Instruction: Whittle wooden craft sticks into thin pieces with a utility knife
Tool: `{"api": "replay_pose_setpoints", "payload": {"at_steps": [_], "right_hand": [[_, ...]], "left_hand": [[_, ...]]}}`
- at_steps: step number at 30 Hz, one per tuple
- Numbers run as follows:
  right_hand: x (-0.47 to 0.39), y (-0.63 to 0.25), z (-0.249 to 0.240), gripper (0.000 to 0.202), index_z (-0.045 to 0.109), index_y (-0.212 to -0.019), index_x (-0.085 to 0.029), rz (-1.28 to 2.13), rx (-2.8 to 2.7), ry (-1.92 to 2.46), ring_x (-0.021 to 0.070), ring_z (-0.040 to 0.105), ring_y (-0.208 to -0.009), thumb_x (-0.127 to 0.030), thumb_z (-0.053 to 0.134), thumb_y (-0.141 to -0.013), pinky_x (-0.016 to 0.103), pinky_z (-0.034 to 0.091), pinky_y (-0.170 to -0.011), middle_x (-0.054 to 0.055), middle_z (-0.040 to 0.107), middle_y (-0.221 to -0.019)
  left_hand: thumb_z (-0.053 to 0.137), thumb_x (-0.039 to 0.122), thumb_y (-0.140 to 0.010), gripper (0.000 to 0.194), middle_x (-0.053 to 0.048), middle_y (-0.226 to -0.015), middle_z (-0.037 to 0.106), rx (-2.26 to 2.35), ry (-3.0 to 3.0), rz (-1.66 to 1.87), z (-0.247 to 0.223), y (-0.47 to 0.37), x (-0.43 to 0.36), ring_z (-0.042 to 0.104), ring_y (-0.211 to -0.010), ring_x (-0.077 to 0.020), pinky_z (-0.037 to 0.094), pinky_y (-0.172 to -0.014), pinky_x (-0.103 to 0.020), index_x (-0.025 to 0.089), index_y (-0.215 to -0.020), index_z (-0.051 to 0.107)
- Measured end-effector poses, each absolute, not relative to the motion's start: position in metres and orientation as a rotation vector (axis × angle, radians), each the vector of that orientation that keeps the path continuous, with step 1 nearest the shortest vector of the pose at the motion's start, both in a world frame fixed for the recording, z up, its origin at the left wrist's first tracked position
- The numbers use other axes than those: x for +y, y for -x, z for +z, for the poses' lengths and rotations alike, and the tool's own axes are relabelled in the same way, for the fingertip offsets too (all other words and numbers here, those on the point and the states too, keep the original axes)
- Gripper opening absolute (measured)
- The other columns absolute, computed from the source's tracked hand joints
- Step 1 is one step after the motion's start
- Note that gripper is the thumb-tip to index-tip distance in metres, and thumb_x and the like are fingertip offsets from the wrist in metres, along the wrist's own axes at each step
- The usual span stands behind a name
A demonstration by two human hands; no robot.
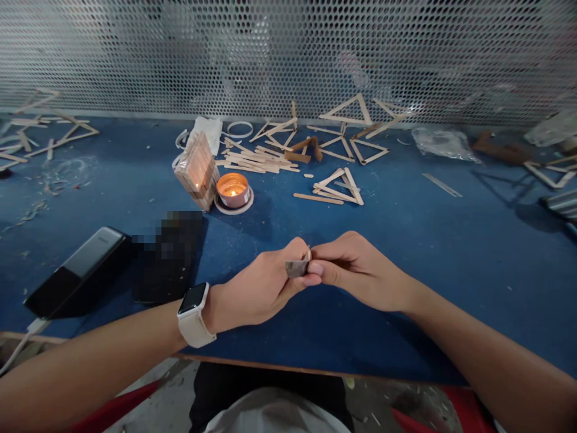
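Note:
My left hand [264, 282], with a white-banded watch [195, 316] on its wrist, is closed near the table's front edge. Against it, my right hand [360, 270] pinches with thumb and fingers. Between the two fingertips shows a small, flat, dark grey piece [296, 268], its kind unclear. A sliver of pale wood [308, 255], like the end of a craft stick, sticks up beside it. Both hands grip at this one spot, and the fingers hide most of what they hold.
Ahead burns a candle [233, 191] beside a wrapped bundle of sticks [197, 171]. Loose craft sticks [256, 157], stick triangles [340, 186] and bent brown strips [306, 149] lie farther back. A power bank [79, 270] and a dark flat object [169, 264] lie left. Perforated metal [288, 60] stands behind.

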State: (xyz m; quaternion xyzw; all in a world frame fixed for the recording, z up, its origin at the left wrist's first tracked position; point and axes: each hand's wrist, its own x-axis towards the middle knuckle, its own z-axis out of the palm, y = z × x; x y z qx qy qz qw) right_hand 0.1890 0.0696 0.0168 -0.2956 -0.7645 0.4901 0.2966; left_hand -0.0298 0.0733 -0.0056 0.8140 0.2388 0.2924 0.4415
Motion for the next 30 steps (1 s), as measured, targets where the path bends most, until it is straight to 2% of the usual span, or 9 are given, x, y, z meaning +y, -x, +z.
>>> {"api": "replay_pose_setpoints", "payload": {"at_steps": [7, 13, 24, 30], "right_hand": [[0.0697, -0.1889, 0.0170, 0.046, 0.065, -0.073, -0.015, 1.303, -2.049, 0.786, 0.0063, 0.028, -0.053, -0.047, 0.061, -0.106, 0.020, 0.022, -0.047, -0.007, 0.034, -0.060], [0.0695, -0.1893, 0.0162, 0.043, 0.068, -0.077, -0.015, 1.334, -2.049, 0.789, 0.0062, 0.028, -0.054, -0.046, 0.060, -0.107, 0.021, 0.023, -0.047, -0.006, 0.037, -0.061], [0.0693, -0.1906, 0.0143, 0.038, 0.070, -0.079, -0.015, 1.351, -2.023, 0.783, 0.0059, 0.027, -0.053, -0.044, 0.068, -0.103, 0.021, 0.022, -0.046, -0.007, 0.035, -0.060], [0.0694, -0.1899, 0.0155, 0.037, 0.071, -0.080, -0.014, 1.359, -2.024, 0.784, 0.0058, 0.029, -0.054, -0.041, 0.065, -0.105, 0.020, 0.024, -0.048, -0.007, 0.038, -0.062]], "left_hand": [[0.031, 0.057, -0.112, 0.040, 0.005, -0.078, 0.046, 0.601, -2.100, 0.734, -0.0058, 0.0289, 0.0706, 0.045, -0.061, -0.0116, 0.035, -0.056, -0.028, 0.025, -0.091, 0.039], [0.039, 0.056, -0.111, 0.034, 0.006, -0.081, 0.045, 0.591, -2.021, 0.698, -0.0084, 0.0299, 0.0710, 0.045, -0.060, -0.0109, 0.037, -0.056, -0.028, 0.026, -0.096, 0.037], [0.043, 0.052, -0.111, 0.028, 0.007, -0.083, 0.043, 0.575, -2.032, 0.713, -0.0085, 0.0308, 0.0716, 0.043, -0.059, -0.0098, 0.037, -0.055, -0.027, 0.026, -0.101, 0.038], [0.040, 0.051, -0.112, 0.028, 0.007, -0.081, 0.042, 0.573, -2.036, 0.706, -0.0073, 0.0310, 0.0715, 0.040, -0.057, -0.0100, 0.035, -0.054, -0.026, 0.026, -0.101, 0.038]]}}
